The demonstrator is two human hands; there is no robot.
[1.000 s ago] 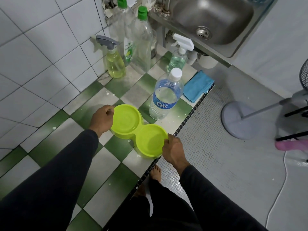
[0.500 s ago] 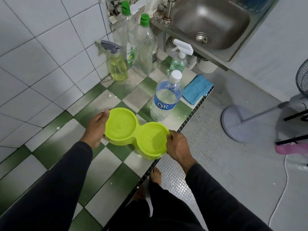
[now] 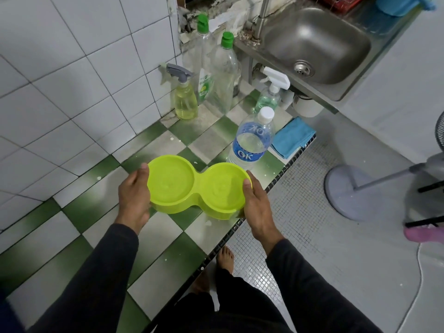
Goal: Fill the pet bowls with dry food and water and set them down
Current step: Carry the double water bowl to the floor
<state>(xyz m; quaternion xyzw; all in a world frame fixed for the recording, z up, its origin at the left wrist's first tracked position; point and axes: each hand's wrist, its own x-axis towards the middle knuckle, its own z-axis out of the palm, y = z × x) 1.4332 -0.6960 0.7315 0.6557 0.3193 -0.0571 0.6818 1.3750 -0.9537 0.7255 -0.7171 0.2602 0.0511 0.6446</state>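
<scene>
**Double pet bowl held at both ends**

The double pet bowl (image 3: 195,187) sits between your palms — your left hand (image 3: 133,197) wraps its left end, thumb on the rim, fingers curled beneath. Your right hand (image 3: 258,205) clasps the right end the same way, thumb up on the rim. Both forearms reach forward in dark sleeves, wrists angled inward. The bowl is above the green-and-white checkered ledge (image 3: 165,234), near its front edge. Just behind it stands a water bottle (image 3: 252,143) — past that, a folded blue cloth (image 3: 292,137) and spray bottles near the steel sink (image 3: 312,46).
</scene>
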